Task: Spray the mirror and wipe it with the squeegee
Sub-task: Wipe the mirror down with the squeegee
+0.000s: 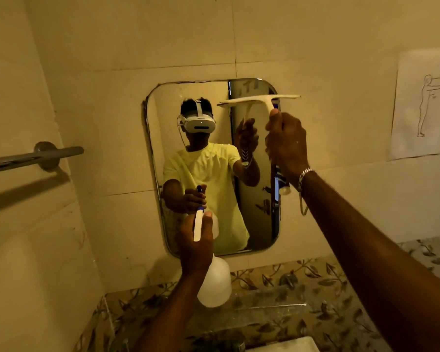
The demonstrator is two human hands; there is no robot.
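So the squeegee [258,99] sits up at the mirror's [201,161] top right corner, blade running pretty much level, handle pointing straight down. The right hand [286,146] is wrapped tight around that handle, which it mostly hides. The left hand [196,240] is clamped on the spray bottle [214,280] near the mirror's bottom edge, bottle upright, nozzle aimed at the glass. Can't tell if the blade actually touches the mirror. A towel bar [31,156] is cut off at left.
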